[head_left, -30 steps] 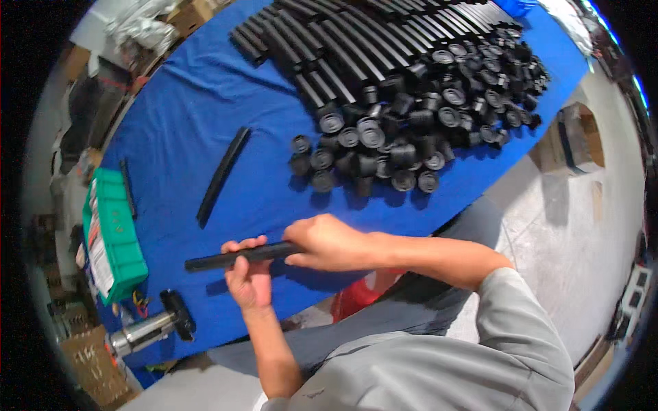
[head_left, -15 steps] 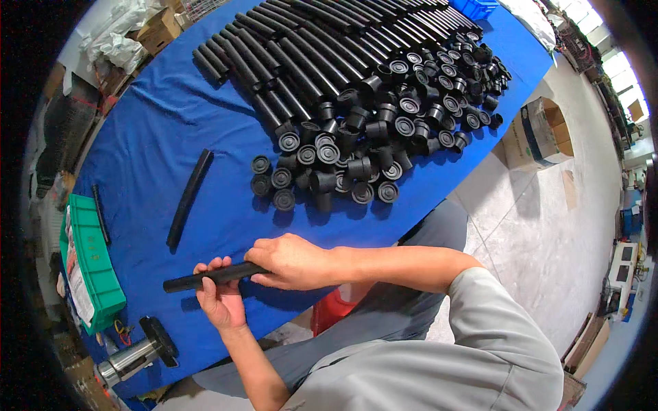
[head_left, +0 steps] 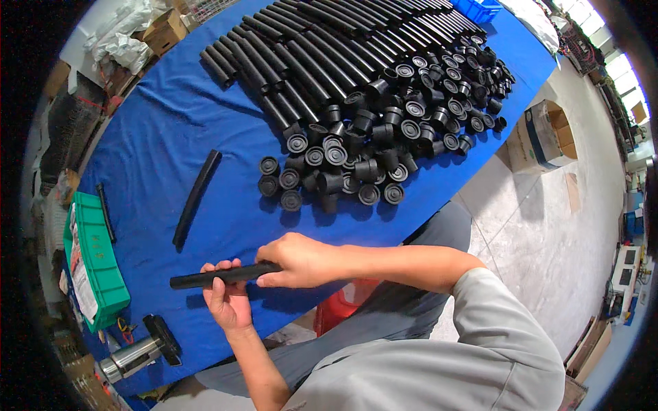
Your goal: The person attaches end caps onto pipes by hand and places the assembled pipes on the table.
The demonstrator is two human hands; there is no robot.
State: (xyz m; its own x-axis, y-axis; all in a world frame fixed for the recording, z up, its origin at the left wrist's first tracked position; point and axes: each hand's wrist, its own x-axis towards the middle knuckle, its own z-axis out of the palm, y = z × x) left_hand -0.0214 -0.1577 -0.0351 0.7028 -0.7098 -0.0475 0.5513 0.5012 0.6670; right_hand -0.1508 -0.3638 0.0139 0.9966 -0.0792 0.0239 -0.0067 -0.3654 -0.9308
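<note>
A black tube is held nearly level over the near side of the table by both hands. My left hand supports it from below, thumb on the near side and fingertips on the far side. Around its right end my right hand is closed, covering that end. Whether a cap sits under the right fingers cannot be seen. Another black tube lies alone on the blue cloth, beyond my left hand. Farther off are many loose black caps in a heap, beside rows of black tubes.
At the left edge stands a green bin with papers against it. A steel cylinder with a black handle lies at the near left. A blue crate sits at the far corner; an open cardboard box is on the floor, right.
The view has shifted slightly, so everything appears a little farther right. My right hand has its fingers a bit differently around the tube's end; both hands still hold the tube.
</note>
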